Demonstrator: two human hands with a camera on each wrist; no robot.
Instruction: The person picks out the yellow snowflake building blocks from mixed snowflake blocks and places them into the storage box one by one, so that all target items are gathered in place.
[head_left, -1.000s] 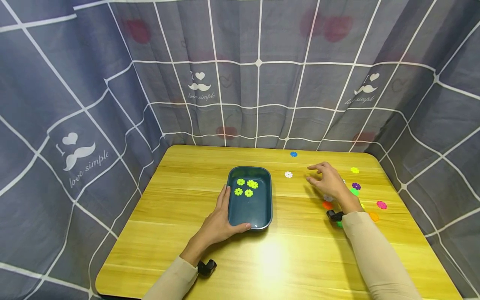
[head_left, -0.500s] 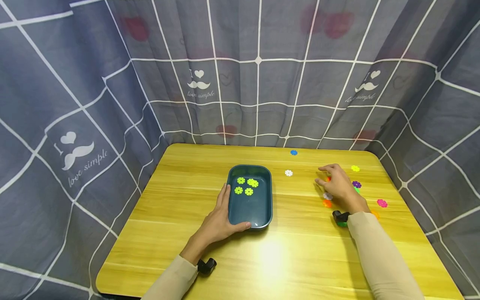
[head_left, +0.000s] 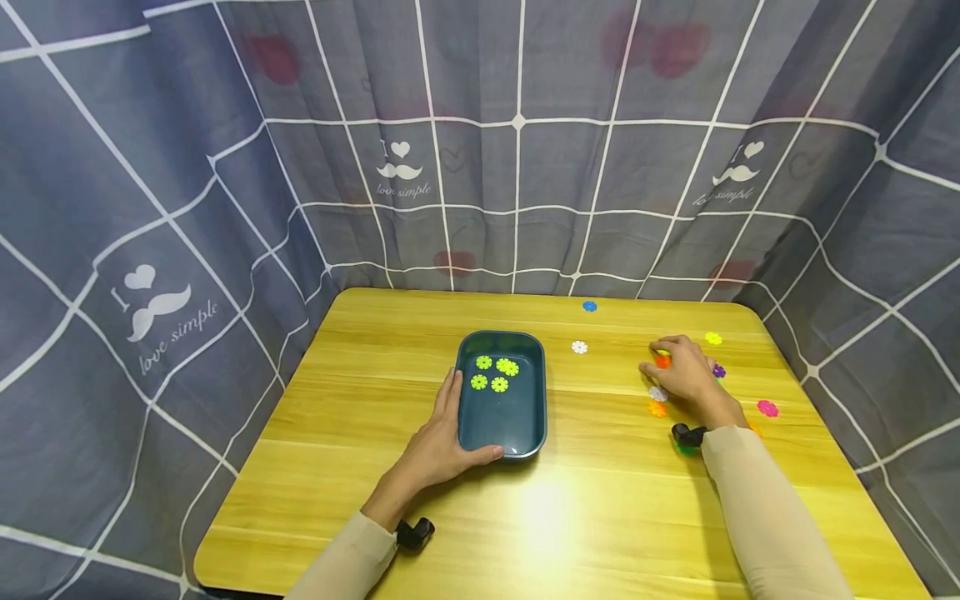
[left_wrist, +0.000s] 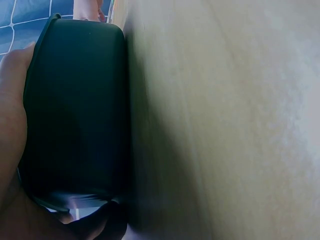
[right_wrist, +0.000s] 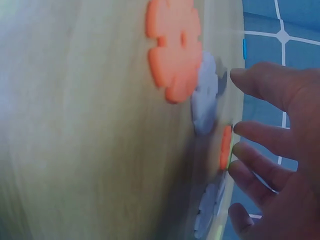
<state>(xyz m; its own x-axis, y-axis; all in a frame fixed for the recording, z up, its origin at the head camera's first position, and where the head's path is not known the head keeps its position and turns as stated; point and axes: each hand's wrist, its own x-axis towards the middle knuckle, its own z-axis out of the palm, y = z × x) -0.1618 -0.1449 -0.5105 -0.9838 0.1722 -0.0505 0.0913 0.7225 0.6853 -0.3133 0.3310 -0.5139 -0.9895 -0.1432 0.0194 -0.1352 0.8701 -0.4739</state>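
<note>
Right hand (head_left: 686, 372) has shifted farther right of the tray (head_left: 501, 425), fingers parted, gripping nothing visible. Round orange-red disc (head_left: 663, 362) lies right of the tray, just beside these fingertips, well apart from the left hand (head_left: 437, 442), which grips the tray's left wall.

Dark teal tray (head_left: 501, 425), yellow-green discs (head_left: 512, 368)
</note>
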